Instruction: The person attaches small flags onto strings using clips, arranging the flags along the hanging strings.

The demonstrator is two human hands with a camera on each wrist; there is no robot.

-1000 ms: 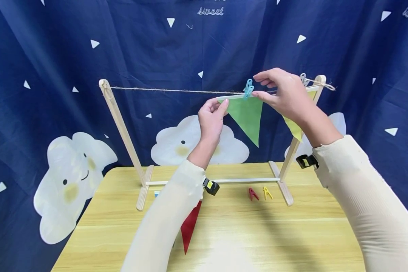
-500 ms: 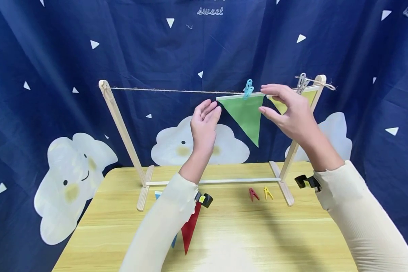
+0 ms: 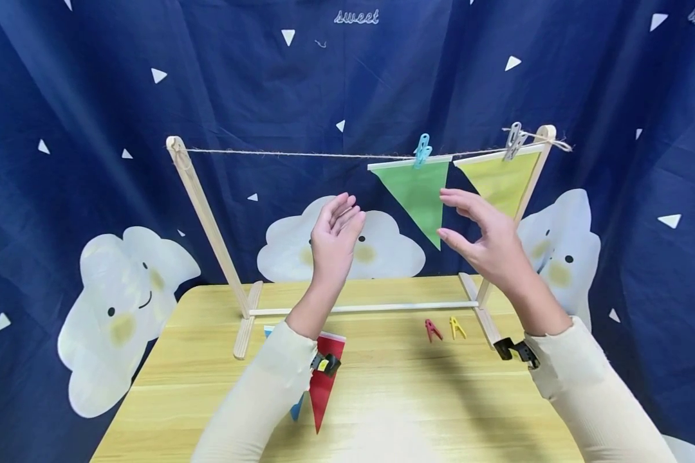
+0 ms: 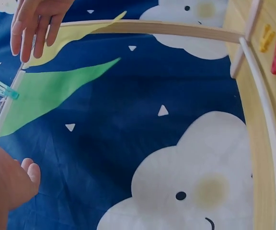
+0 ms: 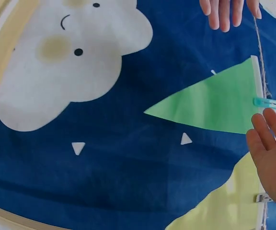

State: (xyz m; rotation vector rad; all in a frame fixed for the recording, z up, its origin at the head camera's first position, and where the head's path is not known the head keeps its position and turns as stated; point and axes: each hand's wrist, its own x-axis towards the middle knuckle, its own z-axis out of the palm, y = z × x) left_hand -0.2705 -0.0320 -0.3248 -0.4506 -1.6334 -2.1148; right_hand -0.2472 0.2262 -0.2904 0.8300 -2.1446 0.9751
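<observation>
A green triangular pennant (image 3: 415, 190) with a white top edge hangs from the twine (image 3: 301, 154), held by a light-blue clothespin (image 3: 422, 151). Right of it a yellow pennant (image 3: 500, 177) hangs under a grey clothespin (image 3: 515, 141). My left hand (image 3: 336, 241) is in the air left of and below the green pennant, fingers loosely bent and holding nothing. The right hand (image 3: 486, 238) overlaps the lower yellow pennant in the head view, thumb and fingers apart around air. In the left wrist view the light-blue clothespin (image 4: 5, 89) sits on the pennant's white edge.
The wooden frame's left post (image 3: 208, 225) and crossbar (image 3: 405, 307) stand on the table (image 3: 394, 399). A red clothespin (image 3: 432, 330) and a yellow clothespin (image 3: 457, 328) lie near its right foot. Below my left forearm lie a red pennant (image 3: 322, 399) and a partly hidden blue pennant (image 3: 296, 409).
My left hand has let go of the green pennant's corner and moved down and left. The right hand has come away from the light-blue clothespin and lowered. The pennant stays hanging.
</observation>
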